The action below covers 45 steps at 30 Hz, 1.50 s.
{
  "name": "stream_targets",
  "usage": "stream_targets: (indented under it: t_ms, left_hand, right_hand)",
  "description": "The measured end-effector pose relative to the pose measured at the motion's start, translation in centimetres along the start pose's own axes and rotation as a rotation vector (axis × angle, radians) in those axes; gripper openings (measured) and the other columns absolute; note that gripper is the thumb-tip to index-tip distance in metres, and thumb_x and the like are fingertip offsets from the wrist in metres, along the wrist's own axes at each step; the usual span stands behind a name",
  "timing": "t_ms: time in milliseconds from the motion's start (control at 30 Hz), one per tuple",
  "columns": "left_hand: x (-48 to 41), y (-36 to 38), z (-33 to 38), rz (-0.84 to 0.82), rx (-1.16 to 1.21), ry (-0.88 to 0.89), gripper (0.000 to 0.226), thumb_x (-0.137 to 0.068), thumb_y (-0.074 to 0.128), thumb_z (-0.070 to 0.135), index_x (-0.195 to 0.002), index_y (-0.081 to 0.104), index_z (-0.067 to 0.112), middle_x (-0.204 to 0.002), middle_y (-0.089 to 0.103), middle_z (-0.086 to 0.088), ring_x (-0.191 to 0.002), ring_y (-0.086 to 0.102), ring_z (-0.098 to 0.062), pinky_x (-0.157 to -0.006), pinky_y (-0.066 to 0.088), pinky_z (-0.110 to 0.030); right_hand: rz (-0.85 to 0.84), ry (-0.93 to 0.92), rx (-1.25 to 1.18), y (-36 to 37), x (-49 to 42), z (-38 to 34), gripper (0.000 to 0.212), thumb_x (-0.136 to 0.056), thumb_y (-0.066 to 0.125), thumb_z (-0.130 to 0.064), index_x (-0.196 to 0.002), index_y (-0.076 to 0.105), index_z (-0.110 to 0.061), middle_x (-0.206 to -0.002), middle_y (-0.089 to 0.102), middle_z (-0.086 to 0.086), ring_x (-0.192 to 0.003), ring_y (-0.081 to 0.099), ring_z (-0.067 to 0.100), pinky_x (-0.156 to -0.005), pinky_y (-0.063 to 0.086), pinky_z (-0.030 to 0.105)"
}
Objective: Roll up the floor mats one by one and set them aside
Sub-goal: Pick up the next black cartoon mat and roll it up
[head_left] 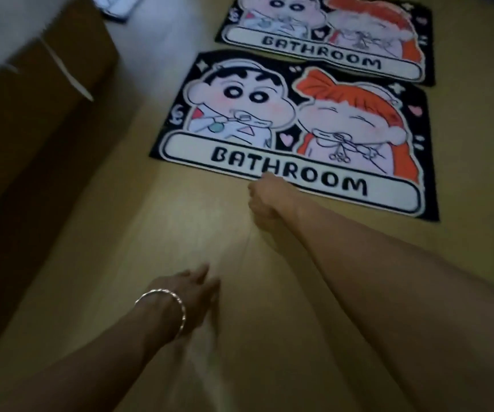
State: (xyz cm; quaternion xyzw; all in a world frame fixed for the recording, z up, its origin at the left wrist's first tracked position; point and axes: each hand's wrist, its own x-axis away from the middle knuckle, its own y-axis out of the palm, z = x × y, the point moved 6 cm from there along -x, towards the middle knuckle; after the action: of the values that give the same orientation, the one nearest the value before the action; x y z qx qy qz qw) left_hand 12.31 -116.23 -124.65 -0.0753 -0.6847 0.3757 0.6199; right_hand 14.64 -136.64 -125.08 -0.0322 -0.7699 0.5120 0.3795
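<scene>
The near mat [299,135] and far mat [329,31] lie flat on the floor [91,263], so we are starting the first roll: our right hand [265,200] is curled at the near mat's front edge, grip indiscernible, and our left hand [192,295], open and empty, should join it there.

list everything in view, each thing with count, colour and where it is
near mat: 1, black with cartoon figures and BATHROOM lettering, flat on floor, centre
far mat: 1, same design, flat, top, partly cut off
floor: 1, tan, throughout
cabinet: 1, brown, left
cloth: 1, white, top left, blurred
bracelet: 1, silver, left wrist
left hand: 1, fingers relaxed, over bare floor, lower centre
right hand: 1, at near mat's front edge; grip unclear
</scene>
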Motion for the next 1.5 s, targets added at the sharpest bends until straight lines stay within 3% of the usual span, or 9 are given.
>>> stream_targets:
  t_ms: [167,433,633,767,900,967,1133,1233,1500]
  left_hand:
    - [0.0,1.5,-3.8,-0.015,0.134,-0.190,0.067,-0.095,0.043,0.029,-0.150,0.004,0.031,-0.159,-0.005,-0.001,-0.144,0.016,-0.020,-0.114,0.025,-0.033]
    - [-0.3,2.0,-2.2,-0.043,0.232,-0.273,0.079,-0.091,0.051,0.035,-0.150,-0.001,0.030,-0.158,-0.009,-0.007,-0.142,0.021,-0.027,-0.112,0.028,-0.036]
    - [-0.3,3.3,-1.6,-0.071,0.301,-0.316,0.088,-0.087,0.056,0.038,-0.148,-0.008,0.035,-0.157,-0.015,-0.006,-0.144,0.009,-0.031,-0.113,0.026,-0.041]
    - [-0.4,2.7,-1.9,-0.029,0.316,-0.314,0.077,-0.089,0.050,0.037,-0.149,0.002,0.034,-0.158,-0.007,-0.007,-0.141,0.022,-0.032,-0.112,0.028,-0.040]
    - [0.3,1.2,-2.9,0.135,0.317,-0.292,0.054,-0.090,0.047,0.038,-0.140,0.028,0.032,-0.145,0.037,-0.010,-0.121,0.050,-0.032,-0.095,0.041,-0.033]
    - [0.7,0.6,-4.3,0.212,0.373,-0.334,0.061,-0.091,0.048,0.042,-0.145,0.021,0.032,-0.133,0.049,-0.010,-0.117,0.053,-0.030,-0.091,0.042,-0.032]
    - [0.2,-2.5,-6.8,0.547,0.253,-0.389,0.080,-0.089,0.053,0.032,-0.150,0.002,0.026,-0.150,0.020,-0.009,-0.134,0.028,-0.028,-0.106,0.034,-0.043]
    - [-1.2,-3.6,-6.6,0.519,-0.005,-0.308,0.089,-0.087,0.059,0.033,-0.148,-0.005,0.028,-0.154,0.009,-0.010,-0.141,0.014,-0.028,-0.108,0.030,-0.045]
    - [-4.0,-6.6,6.3,0.358,-0.189,0.099,0.027,-0.093,0.047,0.029,-0.117,0.056,0.020,-0.110,0.062,-0.008,-0.101,0.060,-0.027,-0.082,0.049,-0.033]
  right_hand:
    - [0.066,-0.008,0.020,1.6,-1.1,-0.2,0.051,-0.098,0.038,-0.018,-0.148,0.028,-0.019,-0.159,-0.001,0.012,-0.146,0.000,0.033,-0.115,0.011,0.050]
    - [0.126,-0.070,0.101,1.1,-3.6,-1.9,0.055,-0.101,0.034,-0.027,-0.151,0.016,-0.011,-0.159,-0.011,0.012,-0.146,-0.009,0.033,-0.116,0.002,0.052]
    - [0.132,-0.080,0.091,1.7,-4.2,-2.1,0.053,-0.103,0.026,-0.026,-0.151,0.013,-0.005,-0.160,-0.007,0.007,-0.146,-0.008,0.029,-0.116,0.005,0.054]
    - [0.145,-0.118,0.140,1.8,-3.3,-2.4,0.049,-0.103,0.030,-0.026,-0.147,0.024,-0.004,-0.160,0.004,0.008,-0.146,0.001,0.029,-0.114,0.013,0.055]
    - [0.126,-0.194,0.126,2.9,-1.3,-2.2,0.047,-0.103,0.032,-0.024,-0.146,0.026,-0.006,-0.160,0.007,0.006,-0.146,0.005,0.026,-0.116,0.016,0.052]
    - [0.117,-0.242,0.119,3.6,0.0,-1.8,0.047,-0.104,0.029,-0.028,-0.146,0.027,-0.007,-0.159,0.008,0.005,-0.146,0.007,0.025,-0.117,0.017,0.051]
    - [0.029,-0.341,0.106,5.0,4.4,0.0,0.047,-0.104,0.026,-0.031,-0.146,0.028,-0.012,-0.159,0.012,0.003,-0.146,0.011,0.021,-0.117,0.020,0.048]
    - [-0.004,-0.383,0.108,5.0,8.4,2.2,0.047,-0.104,0.026,-0.031,-0.147,0.027,-0.013,-0.159,0.015,0.000,-0.145,0.016,0.016,-0.117,0.021,0.042]
    - [0.112,0.131,0.130,5.2,14.2,14.4,0.043,-0.103,0.030,-0.029,-0.139,0.040,-0.008,-0.158,0.014,0.007,-0.142,0.015,0.030,-0.113,0.023,0.050]
